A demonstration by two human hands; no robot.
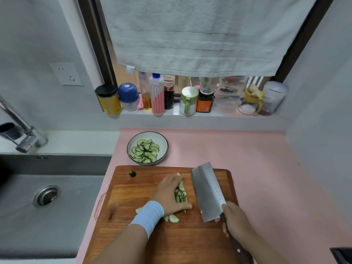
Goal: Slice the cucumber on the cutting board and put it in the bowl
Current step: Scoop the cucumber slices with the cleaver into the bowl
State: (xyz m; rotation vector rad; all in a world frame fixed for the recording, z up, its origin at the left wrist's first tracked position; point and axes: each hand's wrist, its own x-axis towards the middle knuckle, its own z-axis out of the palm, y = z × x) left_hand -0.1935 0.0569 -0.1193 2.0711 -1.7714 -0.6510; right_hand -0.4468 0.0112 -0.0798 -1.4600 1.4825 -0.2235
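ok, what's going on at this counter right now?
A person is partway through the cucumber job. The right hand grips the cleaver by its handle, with the blade beside a pile of cut slices on the cutting board. The left hand rests over that pile, apparently gathering it toward the blade. The bowl behind the board already holds a batch of slices.

Soft, even, fairly dim light with faint shadows; slight overall blur; wide-angle bending at the edges.
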